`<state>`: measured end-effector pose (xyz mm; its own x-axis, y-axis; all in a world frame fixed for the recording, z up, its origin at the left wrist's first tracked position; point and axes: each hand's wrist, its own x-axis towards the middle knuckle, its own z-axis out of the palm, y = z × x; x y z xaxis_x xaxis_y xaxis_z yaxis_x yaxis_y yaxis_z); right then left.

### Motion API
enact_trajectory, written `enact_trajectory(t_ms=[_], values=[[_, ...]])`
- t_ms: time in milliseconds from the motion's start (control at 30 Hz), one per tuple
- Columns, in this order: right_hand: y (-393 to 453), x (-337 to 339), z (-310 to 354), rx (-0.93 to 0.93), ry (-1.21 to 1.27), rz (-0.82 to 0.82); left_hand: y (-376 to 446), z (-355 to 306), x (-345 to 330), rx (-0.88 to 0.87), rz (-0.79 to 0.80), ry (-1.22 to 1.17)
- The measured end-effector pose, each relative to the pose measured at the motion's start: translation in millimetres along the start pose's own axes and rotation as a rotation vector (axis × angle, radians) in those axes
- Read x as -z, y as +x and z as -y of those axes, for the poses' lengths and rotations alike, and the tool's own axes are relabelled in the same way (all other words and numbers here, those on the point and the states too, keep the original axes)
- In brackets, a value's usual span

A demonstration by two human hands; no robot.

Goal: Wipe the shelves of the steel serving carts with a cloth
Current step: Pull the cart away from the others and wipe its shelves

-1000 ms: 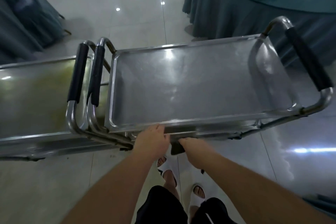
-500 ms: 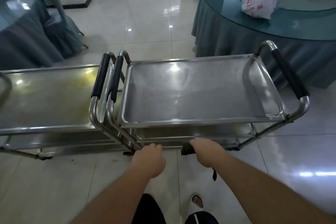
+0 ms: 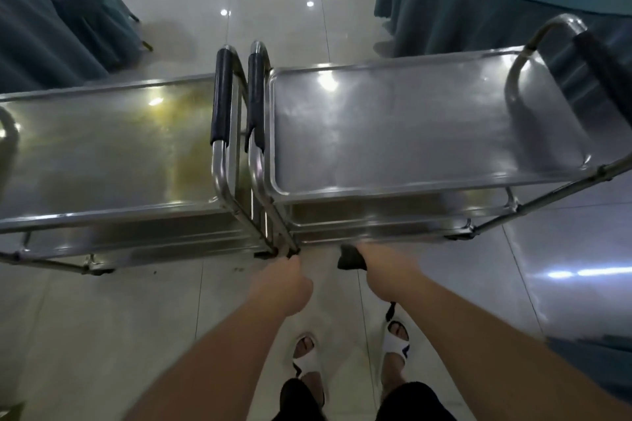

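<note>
Since half a second ago the view has tipped downward: both sandalled feet now show, and both hands sit a little nearer the body. Left hand [image 3: 285, 278] curled at the foot of the left cart's frame [image 3: 239, 215]; whether it grips the tube cannot be told. Right hand [image 3: 383, 270] clutches a dark cloth [image 3: 349, 258] just below the right cart [image 3: 410, 133], beside its lower shelf [image 3: 376, 215]. Top shelves bare; left cart top [image 3: 102, 154] yellow-stained.

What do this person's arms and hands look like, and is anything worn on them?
Both forearms are bare right to the bottom edge of the picture: no sleeves show. The left hand and the right hand wear no gloves, and no watch, ring or band is visible on either wrist. The fingers are mostly hidden from the head camera.
</note>
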<state>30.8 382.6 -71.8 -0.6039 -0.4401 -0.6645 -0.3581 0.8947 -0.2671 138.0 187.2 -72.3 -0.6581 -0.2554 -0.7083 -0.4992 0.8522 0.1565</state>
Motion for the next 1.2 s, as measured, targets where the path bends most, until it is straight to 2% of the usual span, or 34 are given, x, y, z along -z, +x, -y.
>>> enact_trajectory(t_ms=[267, 633, 733, 800, 933, 1100, 1200], values=[[35.8, -35.6, 11.7, -0.009, 0.098, -0.048, 36.1, 4.7, -15.8, 0.047, -0.015, -0.110], [158.1, -47.2, -16.9, 0.118, 0.144, -0.055, 130.0, 9.6, -37.3, 0.242, -0.104, -0.258], [194.8, -58.7, -19.6, 0.123, 0.142, -0.079, 168.0, 21.9, -49.0, 0.277, -0.143, -0.408], [220.8, -67.3, -16.5, 0.128, 0.124, -0.083, 198.9, 36.5, -58.3, 0.315, -0.225, -0.567], [263.3, -89.7, -10.2, 0.184, 0.177, -0.235, 247.6, 56.8, -73.2, 0.355, -0.445, -0.760], [324.9, -104.8, 6.7, 0.274, 0.172, -0.347, 291.2, 66.7, -95.1, 0.175, -0.709, -1.177], [365.4, -122.6, 18.4, 0.360, 0.118, -0.433, 320.1, 66.8, -111.4, 0.156, -0.886, -1.234]])
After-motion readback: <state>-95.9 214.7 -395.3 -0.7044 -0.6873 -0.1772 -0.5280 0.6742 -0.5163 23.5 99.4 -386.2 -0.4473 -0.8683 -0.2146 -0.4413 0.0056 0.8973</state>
